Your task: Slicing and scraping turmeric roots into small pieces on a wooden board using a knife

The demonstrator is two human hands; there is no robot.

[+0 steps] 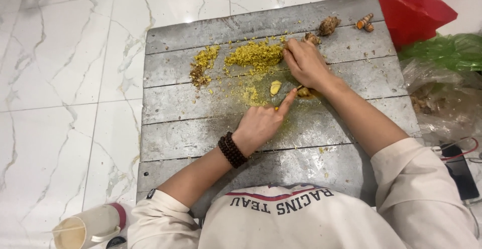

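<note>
A: Yellow mince (255, 54) lies on the board (201, 128); where is the root (303, 92)?

B: Just right of the mince. Right hand (305, 64) is closed over it, tool hidden; left hand (261, 122) points one finger beside it. Best keep that fingertip clear.

Chopped pile (255, 55) on board (201, 128), roots (329, 26) behind, cup (88, 226) left

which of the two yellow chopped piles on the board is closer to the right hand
The larger, brighter pile: it touches the right hand. The smaller, browner pile lies apart, farther left.
</note>
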